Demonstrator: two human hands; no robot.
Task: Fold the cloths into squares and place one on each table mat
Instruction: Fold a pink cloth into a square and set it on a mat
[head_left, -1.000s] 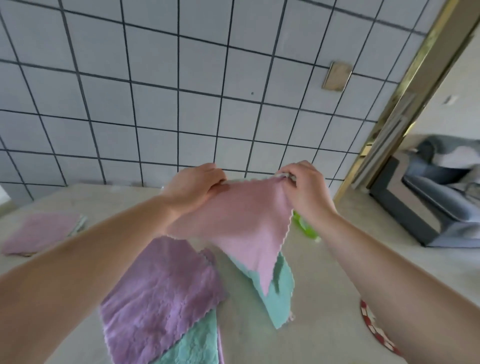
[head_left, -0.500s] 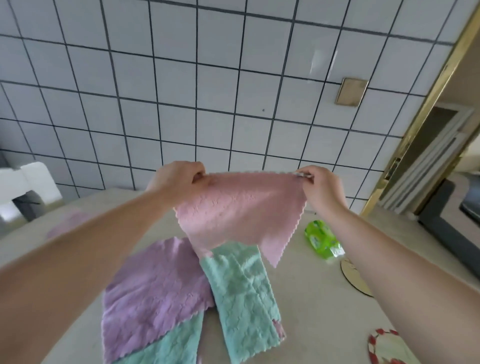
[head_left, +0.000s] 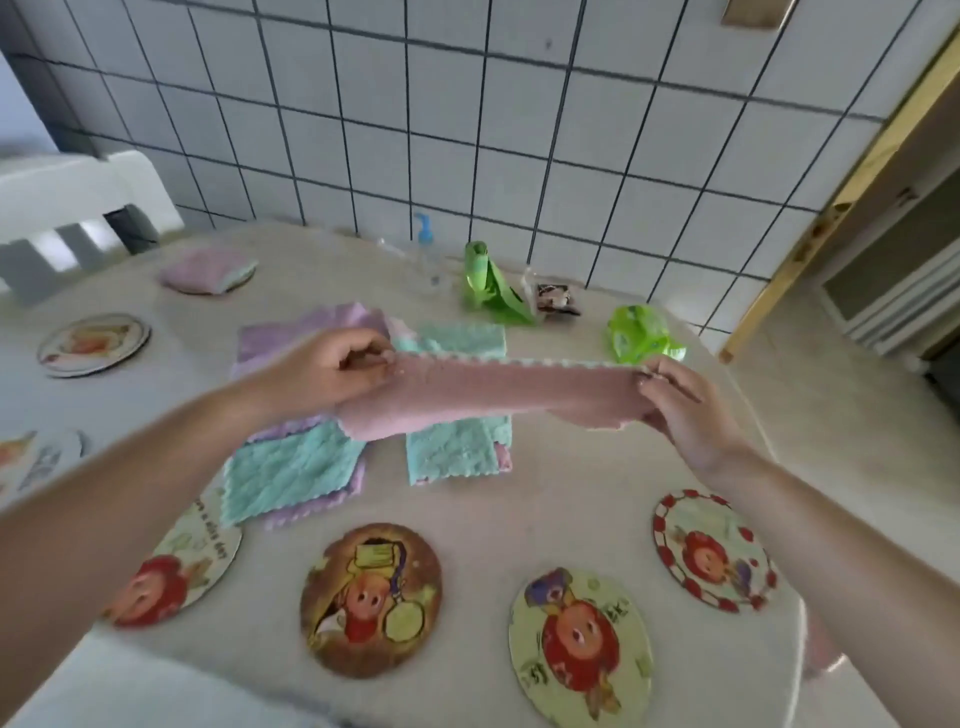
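Note:
A pink cloth (head_left: 498, 397) is stretched in the air between my hands, doubled over into a long band. My left hand (head_left: 332, 371) pinches its left end and my right hand (head_left: 685, 405) pinches its right end. Under it, teal cloths (head_left: 291, 473) and purple cloths (head_left: 306, 332) lie spread on the table. Several round picture mats sit along the near side: one at the left (head_left: 171, 571), a brown one (head_left: 371, 597), a yellow-green one (head_left: 579, 647) and a red-rimmed one (head_left: 714, 551). A folded purple cloth (head_left: 208, 270) rests on a mat at the far left.
Two more round mats (head_left: 93, 344) lie at the left edge. By the tiled wall stand a pump bottle (head_left: 423, 249), green plastic bags (head_left: 488, 288), a small packet (head_left: 556, 299) and a green bundle (head_left: 641, 332). A white chair (head_left: 67, 208) stands at the left.
The view has tipped down from the wall to the table. The pink cloth, earlier hanging open from its top corners, is now doubled into a narrow band held lower over the table.

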